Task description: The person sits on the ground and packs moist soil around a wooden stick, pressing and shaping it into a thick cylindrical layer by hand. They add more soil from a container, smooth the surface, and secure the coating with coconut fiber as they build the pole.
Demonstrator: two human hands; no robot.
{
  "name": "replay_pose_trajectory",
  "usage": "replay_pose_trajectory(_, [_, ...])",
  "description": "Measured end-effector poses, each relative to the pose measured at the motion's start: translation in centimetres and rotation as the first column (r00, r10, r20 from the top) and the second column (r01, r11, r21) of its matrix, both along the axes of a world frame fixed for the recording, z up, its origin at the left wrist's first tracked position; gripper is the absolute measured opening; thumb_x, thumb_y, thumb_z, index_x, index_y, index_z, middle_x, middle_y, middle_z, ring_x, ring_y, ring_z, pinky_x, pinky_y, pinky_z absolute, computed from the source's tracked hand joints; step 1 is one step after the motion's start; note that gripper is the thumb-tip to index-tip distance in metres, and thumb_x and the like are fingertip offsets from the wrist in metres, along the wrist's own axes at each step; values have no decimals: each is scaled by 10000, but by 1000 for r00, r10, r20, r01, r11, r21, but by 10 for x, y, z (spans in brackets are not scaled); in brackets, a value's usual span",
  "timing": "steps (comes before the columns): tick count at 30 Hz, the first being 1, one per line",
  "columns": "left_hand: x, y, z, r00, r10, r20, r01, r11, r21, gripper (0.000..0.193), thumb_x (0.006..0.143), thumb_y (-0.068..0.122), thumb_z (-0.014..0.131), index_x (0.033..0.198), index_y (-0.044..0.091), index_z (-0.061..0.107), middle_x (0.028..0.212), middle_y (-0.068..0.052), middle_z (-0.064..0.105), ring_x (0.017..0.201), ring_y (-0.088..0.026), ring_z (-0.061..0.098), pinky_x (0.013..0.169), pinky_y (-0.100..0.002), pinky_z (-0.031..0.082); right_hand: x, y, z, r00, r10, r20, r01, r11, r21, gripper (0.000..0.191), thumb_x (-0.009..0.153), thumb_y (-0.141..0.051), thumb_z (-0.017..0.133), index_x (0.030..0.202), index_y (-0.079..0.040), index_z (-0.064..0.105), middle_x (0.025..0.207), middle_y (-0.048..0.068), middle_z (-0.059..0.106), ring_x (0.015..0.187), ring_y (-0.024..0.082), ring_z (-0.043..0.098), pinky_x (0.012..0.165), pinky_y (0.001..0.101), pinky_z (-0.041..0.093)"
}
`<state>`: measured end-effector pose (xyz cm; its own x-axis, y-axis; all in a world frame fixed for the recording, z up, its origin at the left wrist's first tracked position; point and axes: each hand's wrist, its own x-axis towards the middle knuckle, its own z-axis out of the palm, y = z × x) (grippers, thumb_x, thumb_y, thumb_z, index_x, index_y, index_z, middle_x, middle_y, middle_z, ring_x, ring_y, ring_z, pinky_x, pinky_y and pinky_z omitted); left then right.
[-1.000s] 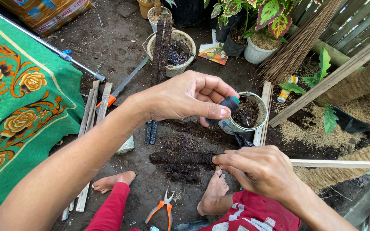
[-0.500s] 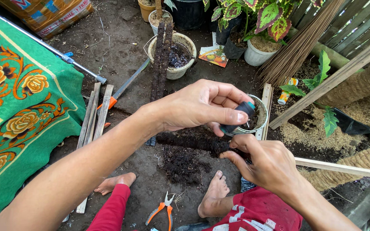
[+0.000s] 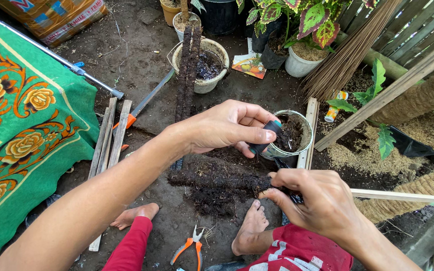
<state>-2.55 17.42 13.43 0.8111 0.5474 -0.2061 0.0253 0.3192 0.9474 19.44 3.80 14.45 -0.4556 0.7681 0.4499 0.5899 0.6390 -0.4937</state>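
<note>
My left hand pinches a small dark roll with a teal edge between thumb and fingers, just left of a clear plastic cup of dark soil. My right hand grips the near end of a dark fibrous pole that lies across above my bare feet. A black strip shows under the right fingers. A thin pale stick runs off to the right from that hand.
Two long dark fibrous poles lean into a white pot of soil. Wooden slats, an orange-handled saw and orange pliers lie on the dirt. A green flowered cloth covers the left; potted plants and a broom stand behind.
My left hand has shifted a little down and left from the cup with the roll. My right hand has slid along the dark pole towards its near end.
</note>
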Motion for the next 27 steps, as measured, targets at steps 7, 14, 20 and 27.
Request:
replay_pose_trajectory(7, [-4,-2,-13,1000,14,-12,-15,999,-33,487,904,247,747,1317,11,640,1091,-44,744,904,-92,689,722,-273,606,1,-1,2,999,-20,-26,20,1000,15,390,763,-145,883,1022,-47,609,867,63,764,765,184,795,641,304,624])
replay_pose_trajectory(14, [-12,-2,-19,998,38,41,-37,999,-23,501,925,241,735,1349,1,621,1119,-68,736,912,-116,694,731,-293,595,-2,6,13,1000,-6,15,6,1000,3,264,758,-120,860,972,-41,726,856,80,779,689,188,770,594,308,601])
replay_pose_trajectory(20, [-20,2,-48,989,28,145,-29,1000,6,505,896,167,751,1363,45,603,1105,-46,722,933,-117,680,809,-307,606,1,9,4,993,-93,-68,87,992,-87,225,776,-133,862,940,-48,734,835,60,791,672,132,786,570,255,594])
replay_pose_trajectory(27, [20,-61,-124,679,512,527,-272,841,-467,324,932,88,735,1130,95,478,1012,-30,619,977,-144,640,840,-327,523,5,16,-10,912,-401,-88,361,884,-298,209,816,-127,837,981,-33,751,791,69,801,687,65,753,588,222,572])
